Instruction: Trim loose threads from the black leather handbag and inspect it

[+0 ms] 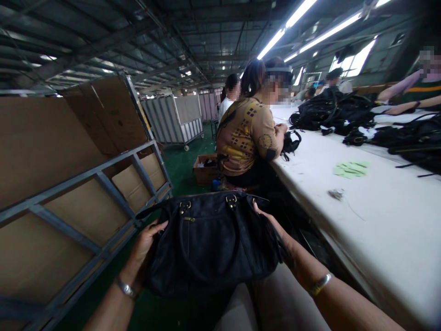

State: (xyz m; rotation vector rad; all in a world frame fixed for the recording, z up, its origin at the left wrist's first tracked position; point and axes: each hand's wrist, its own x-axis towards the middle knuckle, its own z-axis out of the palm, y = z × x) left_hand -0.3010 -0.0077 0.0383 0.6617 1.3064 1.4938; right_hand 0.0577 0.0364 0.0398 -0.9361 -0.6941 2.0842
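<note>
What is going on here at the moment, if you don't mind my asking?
A person holds a black handbag by its two ends, the left hand at one and the right hand at the other. The bag is off the white table, its handles hanging down its front. Ahead, a co-worker at the table's edge handles a small black item. More black goods lie heaped farther along the table.
</note>
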